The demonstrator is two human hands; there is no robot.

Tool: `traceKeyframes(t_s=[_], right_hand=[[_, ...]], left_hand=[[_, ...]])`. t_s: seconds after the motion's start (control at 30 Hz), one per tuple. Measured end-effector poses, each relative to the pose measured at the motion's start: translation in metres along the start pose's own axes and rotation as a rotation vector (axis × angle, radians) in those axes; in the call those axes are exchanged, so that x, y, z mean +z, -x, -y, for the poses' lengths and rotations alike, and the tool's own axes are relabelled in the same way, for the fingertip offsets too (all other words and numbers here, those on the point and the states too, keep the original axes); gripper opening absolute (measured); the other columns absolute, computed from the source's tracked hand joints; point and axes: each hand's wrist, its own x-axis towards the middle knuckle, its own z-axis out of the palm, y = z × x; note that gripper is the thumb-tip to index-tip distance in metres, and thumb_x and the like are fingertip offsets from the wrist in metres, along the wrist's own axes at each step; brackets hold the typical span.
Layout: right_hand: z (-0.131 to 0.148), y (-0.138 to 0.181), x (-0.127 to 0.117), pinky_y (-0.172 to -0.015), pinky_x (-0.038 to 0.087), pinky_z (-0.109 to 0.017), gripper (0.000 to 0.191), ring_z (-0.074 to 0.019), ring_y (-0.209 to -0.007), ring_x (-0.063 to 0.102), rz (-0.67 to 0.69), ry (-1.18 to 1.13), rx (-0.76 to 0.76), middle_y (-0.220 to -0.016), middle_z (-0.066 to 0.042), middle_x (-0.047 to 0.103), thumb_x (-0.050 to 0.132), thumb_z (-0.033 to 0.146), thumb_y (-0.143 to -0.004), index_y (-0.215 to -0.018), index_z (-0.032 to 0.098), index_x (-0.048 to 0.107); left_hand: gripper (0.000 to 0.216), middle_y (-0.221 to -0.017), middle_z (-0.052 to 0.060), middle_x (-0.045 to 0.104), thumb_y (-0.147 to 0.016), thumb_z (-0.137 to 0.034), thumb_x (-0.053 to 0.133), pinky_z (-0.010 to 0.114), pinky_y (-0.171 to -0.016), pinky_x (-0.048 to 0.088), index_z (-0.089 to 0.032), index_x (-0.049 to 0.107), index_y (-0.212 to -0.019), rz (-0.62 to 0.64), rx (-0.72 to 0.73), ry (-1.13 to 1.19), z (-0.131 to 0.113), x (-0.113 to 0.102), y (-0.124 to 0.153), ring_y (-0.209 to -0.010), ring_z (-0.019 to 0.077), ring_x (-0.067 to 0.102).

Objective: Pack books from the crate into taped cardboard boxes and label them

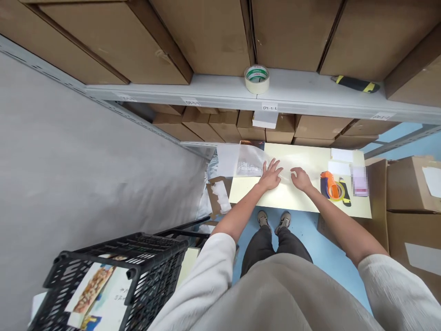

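A translucent plastic sheet (286, 166), possibly a bag, lies across the pale work table (292, 197). Under its left part shows a flat dark item (252, 143), perhaps a book, with pale lettering seen through the plastic. My left hand (271, 174) presses down on the sheet with fingers spread, at the right side of the dark item. To the right, my right hand (301, 178) has its fingers curled and pinched at the sheet's right end. An orange tape dispenser (330, 185) with a roll of tape sits right of my right hand.
Beside the dispenser lie a black-and-yellow cutter (345, 193), a pinkish packet (360, 180) and white papers (341, 155). Overhead, a shelf (220, 87) carries cartons, a tape roll (257, 80) and another cutter (358, 84). A black crate (138, 257) stands left; cartons (409, 184) stand right.
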Motion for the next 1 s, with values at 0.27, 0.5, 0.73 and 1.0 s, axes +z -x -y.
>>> traceKeyframes(t_s=[0.27, 0.5, 0.73, 1.0], right_hand=[[-0.041, 0.011, 0.046, -0.130, 0.033, -0.061, 0.064, -0.0390, -0.167, 0.027, 0.173, 0.312, 0.062, -0.184, -0.018, 0.027, 0.039, 0.039, -0.109, -0.170, 0.019, 0.041], [-0.031, 0.021, 0.061, -0.130, 0.029, -0.065, 0.068, -0.0408, -0.167, 0.027, 0.046, 0.271, 0.178, -0.181, -0.022, 0.030, 0.033, 0.039, -0.109, -0.173, 0.015, 0.035], [-0.016, 0.026, 0.074, -0.133, 0.025, -0.060, 0.072, -0.0375, -0.171, 0.019, 0.080, 0.344, 0.032, -0.187, -0.015, 0.018, 0.035, 0.046, -0.110, -0.178, 0.022, 0.029], [-0.002, 0.040, 0.090, -0.133, 0.024, -0.062, 0.070, -0.0389, -0.172, 0.015, 0.149, 0.380, 0.039, -0.187, -0.017, 0.015, 0.034, 0.048, -0.112, -0.176, 0.021, 0.032]], left_hand=[[0.062, -0.186, 0.015, 0.023, -0.109, -0.036, 0.045, 0.062, -0.140, 0.008, -0.021, 0.044, -0.170, -0.170, -0.136, 0.067, 0.015, 0.017, 0.010, -0.175, 0.0323, 0.012], [0.070, -0.186, 0.019, 0.021, -0.109, -0.038, 0.042, 0.059, -0.139, 0.017, -0.015, 0.033, -0.175, -0.026, -0.159, 0.052, 0.036, 0.029, 0.014, -0.172, 0.0352, 0.023], [0.069, -0.185, 0.015, 0.027, -0.109, -0.039, 0.043, 0.063, -0.140, 0.008, -0.022, 0.036, -0.175, 0.081, -0.152, 0.001, 0.053, 0.034, 0.031, -0.174, 0.0354, 0.017], [0.068, -0.186, 0.016, 0.022, -0.108, -0.039, 0.043, 0.061, -0.141, 0.007, -0.018, 0.040, -0.173, 0.083, -0.115, 0.005, 0.061, 0.037, 0.055, -0.174, 0.0348, 0.014]])
